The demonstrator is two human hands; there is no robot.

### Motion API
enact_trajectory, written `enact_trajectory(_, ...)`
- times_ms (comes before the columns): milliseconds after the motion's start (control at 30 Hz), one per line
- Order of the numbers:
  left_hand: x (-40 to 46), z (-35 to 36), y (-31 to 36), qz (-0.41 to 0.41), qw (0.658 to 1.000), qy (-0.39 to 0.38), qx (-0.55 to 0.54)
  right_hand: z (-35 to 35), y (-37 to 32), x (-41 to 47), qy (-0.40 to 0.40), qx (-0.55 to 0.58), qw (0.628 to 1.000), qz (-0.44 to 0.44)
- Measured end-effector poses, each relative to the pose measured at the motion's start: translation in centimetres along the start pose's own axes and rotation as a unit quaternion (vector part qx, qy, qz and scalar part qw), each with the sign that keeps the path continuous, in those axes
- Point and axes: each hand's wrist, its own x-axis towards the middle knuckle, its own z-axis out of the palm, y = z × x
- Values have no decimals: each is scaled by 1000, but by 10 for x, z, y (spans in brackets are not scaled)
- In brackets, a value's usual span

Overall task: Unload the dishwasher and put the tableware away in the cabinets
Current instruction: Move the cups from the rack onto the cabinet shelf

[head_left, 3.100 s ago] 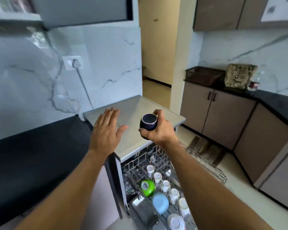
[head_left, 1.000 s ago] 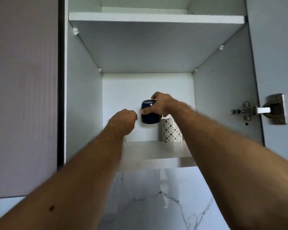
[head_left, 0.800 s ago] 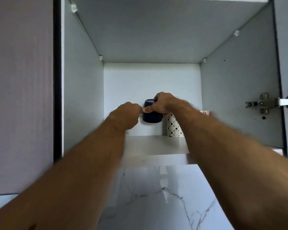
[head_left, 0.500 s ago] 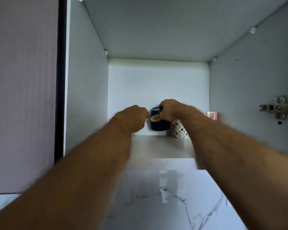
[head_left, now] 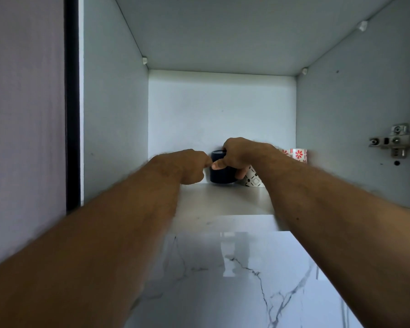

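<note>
Right hand gripping navy cup, cabinet shelf

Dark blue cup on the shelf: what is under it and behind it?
The dark blue cup, gripped by the right hand, appears to sit on the shelf. Behind is the cabinet's back wall; the hands hide the contact line's ends.

Right hand hides blue cup top.
</note>
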Motion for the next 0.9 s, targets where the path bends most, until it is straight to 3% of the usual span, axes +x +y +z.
enact_trajectory(500, -5, 0, 5, 6, 999, -38, 2, 6, 0, -5, -51, 79, 996, 0)
enact_trajectory(900, 0, 3, 7, 4, 999, -49, 8, 2, 0, -11, 12, 45, 999, -5)
